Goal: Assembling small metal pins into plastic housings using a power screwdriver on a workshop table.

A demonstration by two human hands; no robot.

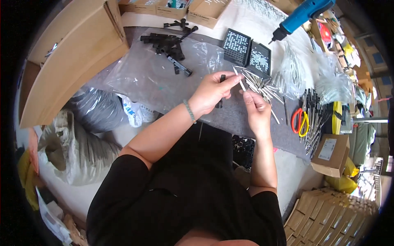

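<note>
Pale rod over a gray worktable, on the wearer's side of a black perforated case: left hand and right hand pinch it between fingertips, seemingly for steadiness; loose rods lie beside the case, likely for easy reach.

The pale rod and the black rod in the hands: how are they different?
The pale rod is whitish, while the black rod is dark. The pale rod looks thinner; the black rod looks thicker. The pale rod is held between the left hand and right hand, but the black rod sits in the left hand's grip alone. Both are straight and narrow.
</note>
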